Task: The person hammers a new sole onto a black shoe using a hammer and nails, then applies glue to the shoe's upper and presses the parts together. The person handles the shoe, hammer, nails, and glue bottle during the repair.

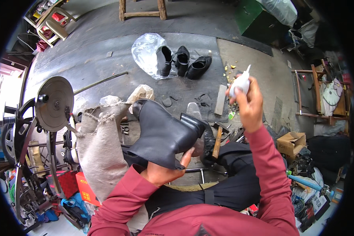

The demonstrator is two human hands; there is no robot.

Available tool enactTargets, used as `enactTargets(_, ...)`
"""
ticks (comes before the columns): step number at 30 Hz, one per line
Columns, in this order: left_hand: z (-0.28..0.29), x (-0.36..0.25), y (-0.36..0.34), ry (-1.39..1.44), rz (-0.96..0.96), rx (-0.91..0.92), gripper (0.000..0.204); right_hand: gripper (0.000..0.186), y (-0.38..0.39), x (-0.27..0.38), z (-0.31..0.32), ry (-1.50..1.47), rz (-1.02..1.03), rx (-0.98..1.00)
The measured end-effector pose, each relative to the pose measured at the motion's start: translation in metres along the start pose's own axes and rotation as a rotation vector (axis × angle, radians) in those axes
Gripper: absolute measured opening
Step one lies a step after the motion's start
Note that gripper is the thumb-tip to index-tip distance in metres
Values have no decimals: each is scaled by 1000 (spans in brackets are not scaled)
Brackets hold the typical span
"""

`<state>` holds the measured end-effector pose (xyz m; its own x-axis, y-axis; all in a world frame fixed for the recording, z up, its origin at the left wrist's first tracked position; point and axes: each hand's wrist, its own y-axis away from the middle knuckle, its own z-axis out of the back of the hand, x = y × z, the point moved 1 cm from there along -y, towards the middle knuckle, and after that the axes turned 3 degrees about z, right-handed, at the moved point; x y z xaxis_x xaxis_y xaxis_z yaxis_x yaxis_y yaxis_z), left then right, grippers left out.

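Note:
My left hand (pixel 165 173) grips a black leather boot (pixel 161 133), lying sideways over my lap, its toe toward the upper left and its heel to the right. My right hand (pixel 247 104) is raised to the right of the boot, closed round a small white squeeze bottle (pixel 240 84) with its narrow nozzle pointing up. A hammer (pixel 216 147) with a wooden handle lies just right of the boot, beside a clear sole-shaped piece (pixel 194 110). A grey cloth (pixel 102 153) hangs at the boot's left.
Three black shoes (pixel 198 67) and a plastic bag (pixel 145 51) are on the floor ahead. A hand-wheel machine (pixel 55 102) stands at left. A cardboard box (pixel 291 143) and wooden frames (pixel 316 90) are at right, a green cabinet (pixel 253 21) behind. Tools and scraps surround my legs.

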<state>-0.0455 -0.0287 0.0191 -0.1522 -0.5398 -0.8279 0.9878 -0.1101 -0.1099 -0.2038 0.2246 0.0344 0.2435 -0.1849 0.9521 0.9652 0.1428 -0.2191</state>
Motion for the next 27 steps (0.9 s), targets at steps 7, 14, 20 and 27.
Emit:
enactTargets(7,-6,4,3,10,-79,-31,17,45,104,43,-5,97,-112,178)
enactTargets(14,-4,3,2,26,-15,53,22,41,126,29,-17,66,-195,154)
enactTargets(20,-2,-4,-5,-26,-49,33,22,38,115,29,-21,92,-147,131)
enactTargets(27,2,-15,-10,23,9,34,20,34,110,31,-24,76,-215,90)
